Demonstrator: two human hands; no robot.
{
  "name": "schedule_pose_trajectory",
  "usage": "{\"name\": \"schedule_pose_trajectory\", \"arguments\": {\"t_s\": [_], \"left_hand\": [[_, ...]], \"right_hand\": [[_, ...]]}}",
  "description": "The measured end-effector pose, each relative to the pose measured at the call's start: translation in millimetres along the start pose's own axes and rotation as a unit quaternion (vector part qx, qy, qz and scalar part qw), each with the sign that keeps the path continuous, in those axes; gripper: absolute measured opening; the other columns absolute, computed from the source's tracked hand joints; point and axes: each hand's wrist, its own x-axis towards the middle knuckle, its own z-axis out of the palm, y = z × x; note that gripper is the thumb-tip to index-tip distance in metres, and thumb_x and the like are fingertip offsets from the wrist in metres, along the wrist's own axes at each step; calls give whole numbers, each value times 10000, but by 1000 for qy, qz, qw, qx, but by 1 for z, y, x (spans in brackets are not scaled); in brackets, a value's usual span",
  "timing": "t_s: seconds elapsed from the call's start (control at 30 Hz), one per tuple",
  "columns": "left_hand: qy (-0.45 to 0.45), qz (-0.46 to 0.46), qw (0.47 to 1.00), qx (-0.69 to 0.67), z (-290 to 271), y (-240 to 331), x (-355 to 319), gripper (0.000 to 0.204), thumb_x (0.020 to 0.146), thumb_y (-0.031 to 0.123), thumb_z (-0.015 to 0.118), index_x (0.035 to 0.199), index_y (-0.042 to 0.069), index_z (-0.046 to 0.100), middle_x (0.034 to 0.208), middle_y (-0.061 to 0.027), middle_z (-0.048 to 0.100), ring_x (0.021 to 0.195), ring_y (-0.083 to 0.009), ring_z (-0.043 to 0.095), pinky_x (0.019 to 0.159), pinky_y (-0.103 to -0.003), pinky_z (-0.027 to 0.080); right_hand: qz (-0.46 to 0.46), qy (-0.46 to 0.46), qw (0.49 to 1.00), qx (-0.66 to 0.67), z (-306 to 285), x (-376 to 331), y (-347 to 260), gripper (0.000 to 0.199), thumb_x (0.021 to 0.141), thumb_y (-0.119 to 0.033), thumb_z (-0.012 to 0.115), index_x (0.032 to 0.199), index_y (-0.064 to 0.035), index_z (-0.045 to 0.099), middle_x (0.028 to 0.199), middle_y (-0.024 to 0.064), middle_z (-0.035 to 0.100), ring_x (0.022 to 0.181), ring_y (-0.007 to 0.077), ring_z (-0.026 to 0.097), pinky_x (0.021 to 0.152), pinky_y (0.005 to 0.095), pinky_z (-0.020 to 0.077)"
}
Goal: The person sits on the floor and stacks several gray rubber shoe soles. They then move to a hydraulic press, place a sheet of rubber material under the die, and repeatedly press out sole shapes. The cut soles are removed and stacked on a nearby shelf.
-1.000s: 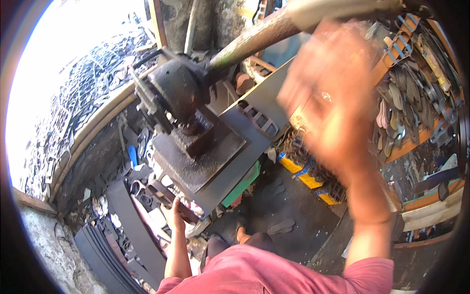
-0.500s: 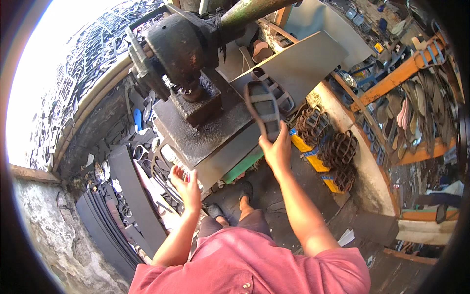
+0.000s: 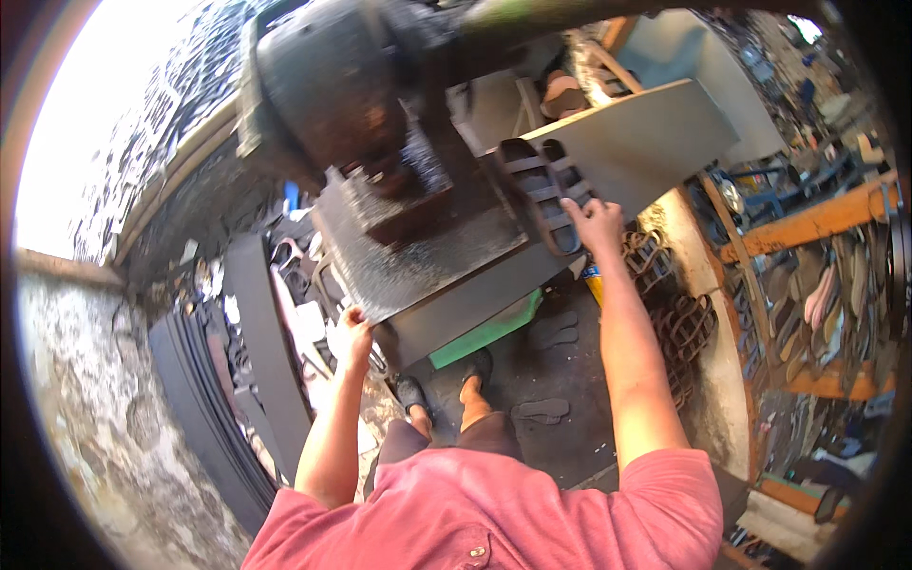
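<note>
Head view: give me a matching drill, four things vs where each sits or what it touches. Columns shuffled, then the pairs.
Things:
1. left hand
2. right hand
3. green base panel
4. orange rack

Places:
A. on the black sole-shaped cutting die
B. far right, holding sandal straps
C. at the near left corner of the press table
D. below the press table, above the person's feet

Pairs: 1-C, 2-A, 3-D, 4-B

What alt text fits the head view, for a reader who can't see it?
Seen from above, a person in a red shirt stands at a heavy black press: the right hand grips a dark sole-shaped cutting frame on the grey sheet, and the left hand holds the near left corner of the press bed. Dark strips are stacked at the left.
</note>
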Motion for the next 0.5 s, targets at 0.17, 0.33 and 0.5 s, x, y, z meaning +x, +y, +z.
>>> {"name": "schedule_pose_trajectory", "arguments": {"t_s": [0.17, 0.33, 0.5], "left_hand": [[16, -107, 994, 34, -21, 36, -51, 494, 818, 265, 895, 1165, 19, 644, 1029, -53, 656, 974, -158, 604, 897, -318, 481], [-125, -168, 970, -121, -61, 25, -47, 320, 1013, 229, 691, 1266, 38, 649, 1179, -71, 680, 1139, -173, 631, 1013, -421, 535], [-201, -147, 951, -183, -78, 7, -30, 313, 1013, 183, 682, 1275, 13, 660, 1147, -81, 725, 1065, -198, 690, 934, -397, 568]], "right_hand": [[-6, -170, 922, 347, -36, -76, 16, 634, 860, -513, 783, 1246, -38, 619, 1196, 170, 681, 1041, 243, 655, 957, 402, 497], [-132, -160, 903, 375, -56, -282, -114, 590, 784, -383, 869, 1206, -81, 590, 1449, 224, 502, 1302, 360, 501, 1093, 514, 403], [-253, -165, 910, 285, 18, -365, -220, 534, 758, -404, 877, 1109, -74, 647, 1511, 348, 382, 1391, 491, 414, 1136, 549, 376]]}}
